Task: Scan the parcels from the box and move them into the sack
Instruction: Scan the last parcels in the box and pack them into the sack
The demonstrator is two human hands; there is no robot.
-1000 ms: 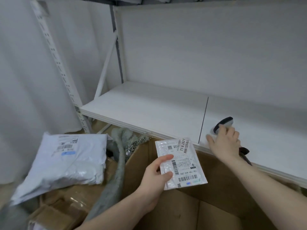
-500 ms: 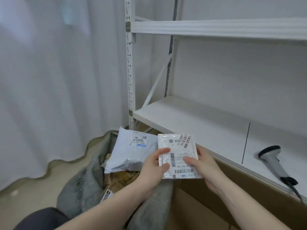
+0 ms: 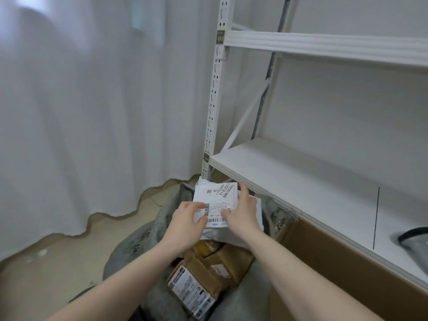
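curtain (image 3: 81, 107): white, fills left side, hem pooled on the floor (image 3: 46, 269).
shelving (image 3: 324, 181): white rack on my right, lower shelf board bare apart from scanner at far right.
sack (image 3: 143, 242): grey, mouth open below my hands, sits betw curtain and box.
box (image 3: 342, 274): brown cardboard, under the shelf edge, right of sack; can't see inside from here.
grey mailer (image 3: 252, 218): poly bag lying in sack mouth, mostly hidden under my hands.
brown parcels (image 3: 208, 272): taped cardboard pkgs in the sack, nearest one has a white barcode label face up.
small parcel (image 3: 215, 202): white flat pkt w/ barcodes, label up, held over sack opening, just above the grey mailer.
left hand (image 3: 187, 224): fingers pinch parcel's near-left edge, thumb on top.
right hand (image 3: 243, 212): fingers wrapped on parcel's right edge, thumb on the label.
scanner (image 3: 414, 243): grey w/ dark rim, on shelf at frame edge, well apart from both hands, blurred.
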